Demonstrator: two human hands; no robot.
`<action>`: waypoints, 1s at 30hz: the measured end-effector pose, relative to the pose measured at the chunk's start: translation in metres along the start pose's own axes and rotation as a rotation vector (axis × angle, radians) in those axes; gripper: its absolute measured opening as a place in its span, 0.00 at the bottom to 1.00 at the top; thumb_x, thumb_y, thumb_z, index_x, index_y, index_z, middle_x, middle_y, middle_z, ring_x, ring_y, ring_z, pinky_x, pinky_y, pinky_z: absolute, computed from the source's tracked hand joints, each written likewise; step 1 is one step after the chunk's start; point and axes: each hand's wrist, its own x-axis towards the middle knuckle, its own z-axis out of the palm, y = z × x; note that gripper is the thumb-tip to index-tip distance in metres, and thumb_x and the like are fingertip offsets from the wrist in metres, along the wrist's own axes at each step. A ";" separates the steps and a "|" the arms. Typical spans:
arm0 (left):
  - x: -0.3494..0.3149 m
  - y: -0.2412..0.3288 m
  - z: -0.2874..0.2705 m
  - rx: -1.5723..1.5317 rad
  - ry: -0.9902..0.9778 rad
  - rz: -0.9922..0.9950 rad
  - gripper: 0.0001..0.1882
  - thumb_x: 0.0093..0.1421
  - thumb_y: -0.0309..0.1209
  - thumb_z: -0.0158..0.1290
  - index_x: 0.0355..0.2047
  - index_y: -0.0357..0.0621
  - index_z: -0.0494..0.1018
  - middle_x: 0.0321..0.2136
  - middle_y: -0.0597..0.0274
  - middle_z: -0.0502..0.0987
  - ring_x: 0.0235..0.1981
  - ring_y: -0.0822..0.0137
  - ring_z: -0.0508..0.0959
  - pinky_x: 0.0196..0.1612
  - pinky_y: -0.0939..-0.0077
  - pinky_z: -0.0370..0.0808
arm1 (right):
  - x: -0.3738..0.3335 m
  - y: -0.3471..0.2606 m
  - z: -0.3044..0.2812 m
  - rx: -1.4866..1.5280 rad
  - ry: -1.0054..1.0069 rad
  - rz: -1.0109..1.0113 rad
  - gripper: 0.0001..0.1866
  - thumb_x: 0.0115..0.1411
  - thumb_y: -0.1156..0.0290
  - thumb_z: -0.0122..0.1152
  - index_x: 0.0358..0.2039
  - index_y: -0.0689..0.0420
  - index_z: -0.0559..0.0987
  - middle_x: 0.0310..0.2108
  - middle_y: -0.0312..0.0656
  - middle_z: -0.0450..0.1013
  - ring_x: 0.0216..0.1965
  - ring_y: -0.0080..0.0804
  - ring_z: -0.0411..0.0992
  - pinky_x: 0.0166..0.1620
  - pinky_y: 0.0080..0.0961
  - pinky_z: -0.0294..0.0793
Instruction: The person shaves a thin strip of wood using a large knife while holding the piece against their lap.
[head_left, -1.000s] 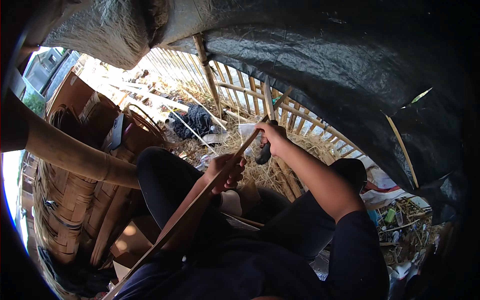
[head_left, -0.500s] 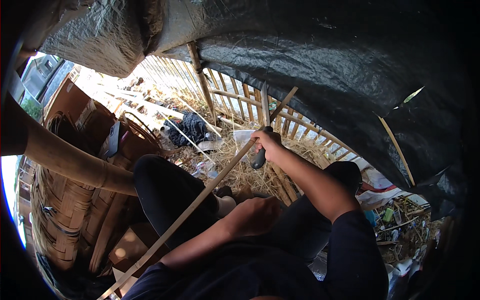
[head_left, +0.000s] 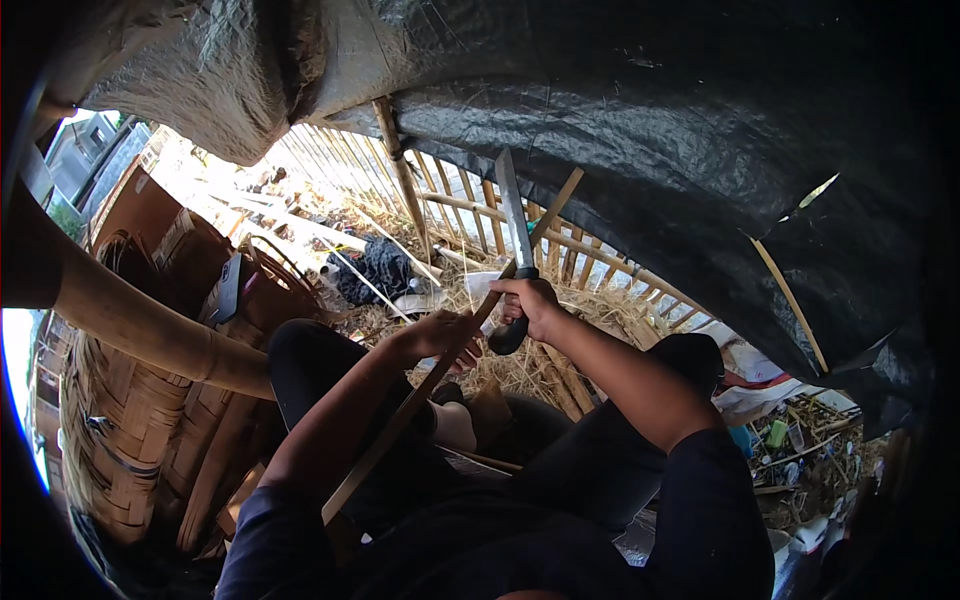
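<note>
A long, flat bamboo strip [head_left: 392,428] slants from my lap up past both hands, its far end beyond the knife. My left hand [head_left: 437,336] is closed round the strip, just below my right hand, with its fingertips showing on the strip's right side. My right hand [head_left: 530,303] is closed on a large knife [head_left: 514,215] with a dark handle, the blade pointing up and away from me. The strip passes against the right hand's thumb and crosses the knife near the base of the blade.
Woven bamboo baskets [head_left: 125,430] and a thick bamboo pole [head_left: 150,320] stand at my left. A black tarp [head_left: 690,140] hangs ahead and to the right over a bamboo slat fence [head_left: 470,205]. Straw [head_left: 545,365] and a black plastic bag [head_left: 375,272] lie on the ground, with litter [head_left: 800,445] at right.
My left hand has moved from my lap up and forward onto the bamboo strip. The strip's near end has shifted to the right, and the knife blade now tilts left.
</note>
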 end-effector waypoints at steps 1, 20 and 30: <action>0.002 -0.002 -0.001 -0.089 -0.107 -0.007 0.23 0.71 0.44 0.35 0.48 0.35 0.70 0.34 0.53 0.80 0.31 0.63 0.80 0.38 0.68 0.78 | -0.005 -0.003 0.003 -0.027 -0.013 0.019 0.11 0.54 0.73 0.66 0.22 0.53 0.69 0.11 0.25 0.52 0.10 0.18 0.51 0.18 0.24 0.56; -0.027 -0.007 0.038 -0.712 0.079 -0.060 0.20 0.67 0.48 0.46 0.38 0.43 0.73 0.18 0.69 0.70 0.18 0.75 0.70 0.24 0.79 0.70 | -0.047 -0.043 0.009 -0.314 0.120 -0.098 0.23 0.50 0.55 0.74 0.16 0.51 0.68 0.09 0.29 0.60 0.08 0.19 0.56 0.15 0.22 0.56; -0.018 -0.010 0.037 -0.751 0.044 -0.038 0.10 0.59 0.36 0.57 0.32 0.45 0.70 0.19 0.69 0.68 0.17 0.77 0.69 0.19 0.84 0.67 | -0.046 -0.043 0.006 -0.288 0.144 -0.086 0.19 0.53 0.58 0.72 0.22 0.53 0.70 0.09 0.28 0.59 0.08 0.18 0.56 0.14 0.21 0.57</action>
